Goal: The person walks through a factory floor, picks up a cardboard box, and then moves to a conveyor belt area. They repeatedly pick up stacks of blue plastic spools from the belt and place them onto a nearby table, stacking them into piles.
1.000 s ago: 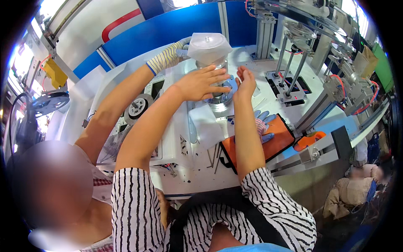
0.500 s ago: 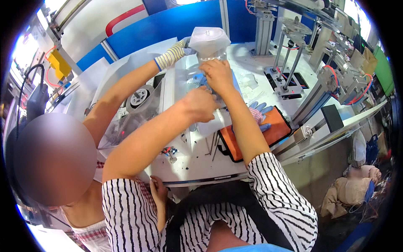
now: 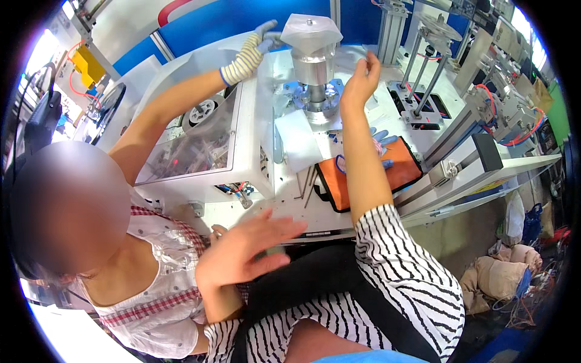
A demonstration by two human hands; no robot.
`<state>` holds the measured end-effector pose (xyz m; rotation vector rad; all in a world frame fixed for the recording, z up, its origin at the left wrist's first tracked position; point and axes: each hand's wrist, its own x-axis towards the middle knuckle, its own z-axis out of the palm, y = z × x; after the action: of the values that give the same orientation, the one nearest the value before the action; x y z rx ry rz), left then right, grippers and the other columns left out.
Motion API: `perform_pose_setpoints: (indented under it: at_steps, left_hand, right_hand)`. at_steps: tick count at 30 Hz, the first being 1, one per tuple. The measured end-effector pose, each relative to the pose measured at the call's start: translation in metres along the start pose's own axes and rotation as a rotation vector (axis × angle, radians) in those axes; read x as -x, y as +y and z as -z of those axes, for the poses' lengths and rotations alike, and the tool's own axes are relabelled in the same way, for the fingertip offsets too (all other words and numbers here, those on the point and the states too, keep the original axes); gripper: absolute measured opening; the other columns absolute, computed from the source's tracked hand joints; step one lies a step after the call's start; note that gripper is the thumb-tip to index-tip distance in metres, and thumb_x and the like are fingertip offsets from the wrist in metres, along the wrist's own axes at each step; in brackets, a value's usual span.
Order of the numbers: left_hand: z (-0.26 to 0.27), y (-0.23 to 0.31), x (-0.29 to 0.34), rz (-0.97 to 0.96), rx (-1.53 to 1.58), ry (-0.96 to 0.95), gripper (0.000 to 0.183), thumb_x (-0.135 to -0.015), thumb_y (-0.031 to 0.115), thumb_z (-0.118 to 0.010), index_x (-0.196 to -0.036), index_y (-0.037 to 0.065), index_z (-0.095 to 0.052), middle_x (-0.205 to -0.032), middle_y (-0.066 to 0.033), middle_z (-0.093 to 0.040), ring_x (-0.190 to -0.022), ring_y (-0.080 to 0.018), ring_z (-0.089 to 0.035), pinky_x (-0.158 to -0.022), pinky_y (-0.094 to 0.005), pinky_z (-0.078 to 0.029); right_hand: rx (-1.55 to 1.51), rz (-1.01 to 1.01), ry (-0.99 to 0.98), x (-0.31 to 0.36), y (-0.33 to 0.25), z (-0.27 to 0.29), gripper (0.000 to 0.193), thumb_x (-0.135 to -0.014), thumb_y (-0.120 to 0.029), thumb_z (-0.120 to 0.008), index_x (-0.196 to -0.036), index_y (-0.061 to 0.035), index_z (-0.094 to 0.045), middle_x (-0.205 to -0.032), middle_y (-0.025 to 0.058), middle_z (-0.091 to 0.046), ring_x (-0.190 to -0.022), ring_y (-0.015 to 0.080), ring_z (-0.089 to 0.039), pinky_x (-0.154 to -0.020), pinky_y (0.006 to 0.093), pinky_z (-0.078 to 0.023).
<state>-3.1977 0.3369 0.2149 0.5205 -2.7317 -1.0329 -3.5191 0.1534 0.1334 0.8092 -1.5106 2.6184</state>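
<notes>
My left hand hangs in front of the table's near edge, slightly blurred, fingers stretched out with nothing in them. My right hand is raised just right of a shiny metal cylinder, apart from it, fingers loosely bent and apparently empty. On top of the cylinder sits a faceted clear cover. The cylinder stands on a round metal base with blue parts around it. A co-worker's hand in a grey glove with a striped cuff reaches close to the cover's left side.
A white sheet lies before the base. Thin metal rods and an orange pouch with a blue glove lie nearby. Left stands a white housing with a clear lid; right, a fixture with metal posts. A co-worker is close on my left.
My left hand has drawn back from the base toward me. My right hand has moved off the cylinder to the right. The co-worker's gloved hand has come away from the cover; the view has shifted.
</notes>
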Motion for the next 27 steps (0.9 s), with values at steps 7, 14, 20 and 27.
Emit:
perform_pose_setpoints:
  at_steps: [7, 14, 20, 27]
  left_hand:
    - [-0.038, -0.012, 0.031, 0.234, 0.135, 0.036, 0.062, -0.078, 0.014, -0.067, -0.135, 0.012, -0.041, -0.132, -0.0092, -0.048, -0.122, -0.0289, -0.046, -0.105, -0.0460, -0.029]
    - [-0.049, -0.023, 0.032, 0.246, 0.246, 0.042, 0.064, -0.078, 0.017, -0.068, -0.136, 0.012, -0.040, -0.135, -0.0086, -0.046, -0.123, -0.0266, -0.045, -0.105, -0.0451, -0.029]
    - [-0.057, -0.034, 0.022, 0.173, 0.234, -0.025, 0.064, -0.081, 0.022, -0.065, -0.137, 0.013, -0.037, -0.137, -0.0081, -0.043, -0.124, -0.0261, -0.043, -0.105, -0.0456, -0.029]
    - [-0.058, -0.037, 0.003, 0.114, 0.218, -0.111, 0.067, -0.079, 0.017, -0.066, -0.138, 0.009, -0.034, -0.134, -0.0122, -0.046, -0.120, -0.0304, -0.046, -0.108, -0.0432, -0.027]
  right_hand:
    - [-0.362, -0.525, -0.395, -0.011, 0.025, -0.048, 0.066, -0.095, -0.050, -0.031, -0.137, 0.0007, -0.032, -0.142, 0.0149, -0.032, -0.132, 0.0233, -0.029, -0.106, 0.0327, -0.024]
    - [-0.041, -0.065, -0.116, -0.009, 0.064, -0.042, 0.054, -0.097, -0.034, -0.031, -0.136, 0.0036, -0.030, -0.140, 0.0207, -0.032, -0.132, 0.0300, -0.029, -0.109, 0.0356, -0.022]
    - [-0.058, -0.015, 0.020, -0.008, 0.038, -0.011, 0.055, -0.099, -0.034, -0.027, -0.141, 0.0002, -0.018, -0.147, 0.0188, -0.018, -0.135, 0.0308, -0.023, -0.110, 0.0350, -0.019]
    - [-0.350, -0.387, 0.051, 0.066, -0.017, 0.014, 0.056, -0.098, -0.037, -0.029, -0.142, -0.0034, -0.020, -0.148, 0.0147, -0.018, -0.136, 0.0269, -0.018, -0.110, 0.0369, -0.015]
